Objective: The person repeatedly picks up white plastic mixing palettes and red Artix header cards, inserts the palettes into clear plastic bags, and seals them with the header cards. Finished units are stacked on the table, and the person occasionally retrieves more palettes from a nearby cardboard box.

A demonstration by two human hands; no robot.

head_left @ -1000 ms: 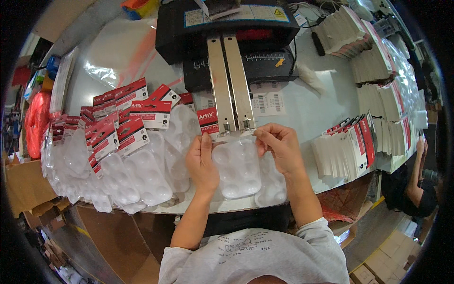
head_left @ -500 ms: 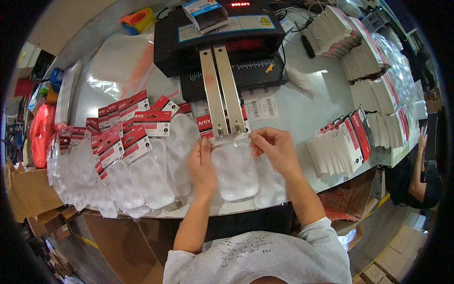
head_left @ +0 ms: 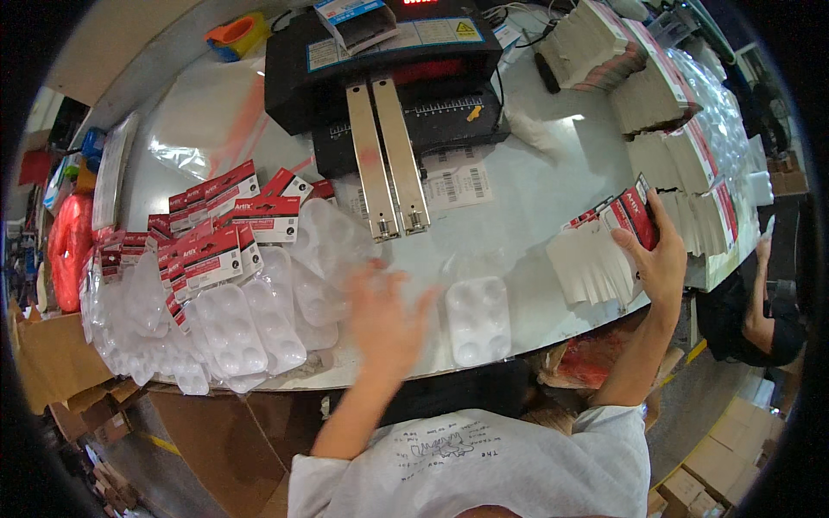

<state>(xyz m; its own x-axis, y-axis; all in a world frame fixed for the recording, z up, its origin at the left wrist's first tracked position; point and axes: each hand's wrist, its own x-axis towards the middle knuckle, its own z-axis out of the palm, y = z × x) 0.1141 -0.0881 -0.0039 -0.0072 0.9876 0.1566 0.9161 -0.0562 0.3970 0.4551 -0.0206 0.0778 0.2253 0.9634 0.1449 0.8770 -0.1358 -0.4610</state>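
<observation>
My left hand (head_left: pixel 382 315) is blurred over the front of the table, beside the pile on the left; its fingers look spread, with nothing seen in them. My right hand (head_left: pixel 658 259) grips the near end of a stack of folded red-and-white header cards (head_left: pixel 596 259), thumb on one side and fingers on the other. Between my hands a white plastic paint palette (head_left: pixel 479 321) lies in a clear bag. Several bagged palettes (head_left: pixel 226 328) with red, black and white header cards (head_left: pixel 207 259) are heaped at the left.
Two metal guide bars (head_left: pixel 376 155) stick out toward me from a black machine (head_left: pixel 384 69). An open small box (head_left: pixel 356 24) rests on it. Further card stacks (head_left: pixel 665 164) line the right side. An orange-and-yellow tape dispenser (head_left: pixel 237 36) stands at the back left. Another person's arm (head_left: pixel 760 285) shows far right.
My hands have parted from the carded palette at the guide bars. It no longer hangs there; the left pile looks rearranged. My right hand has moved right onto the card stack.
</observation>
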